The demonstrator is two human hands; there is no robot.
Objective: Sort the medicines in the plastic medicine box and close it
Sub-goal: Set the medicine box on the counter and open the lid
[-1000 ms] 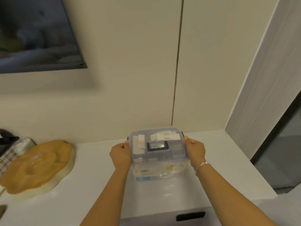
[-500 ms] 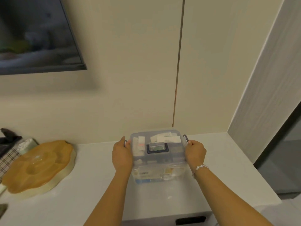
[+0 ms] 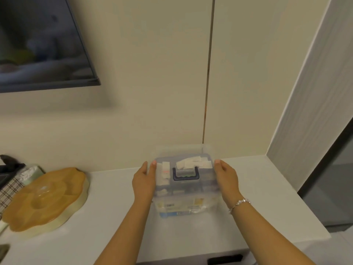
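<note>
A clear plastic medicine box [image 3: 184,199] stands on the white counter [image 3: 107,217] near the wall. Through its walls I see white packets and boxes of medicine [image 3: 193,163] and a dark blue handle [image 3: 186,175]. A clear lid [image 3: 183,152] appears raised at the back of the box. My left hand [image 3: 144,180] lies flat against the box's left side, fingers straight and pointing up. My right hand [image 3: 227,178], a bracelet on its wrist, presses the right side the same way. Both sets of fingertips reach the lid's lower corners.
An amber flower-shaped tray with a lid [image 3: 44,197] sits at the left of the counter, with a checked cloth [image 3: 8,188] and dark objects beyond it. A screen [image 3: 42,43] hangs on the wall. The counter ends at a grey wall panel [image 3: 305,111] on the right.
My fingers have straightened up along the box's sides. The clear lid now appears lifted at the back, and the blue handle shows more plainly. The box has stayed in place.
</note>
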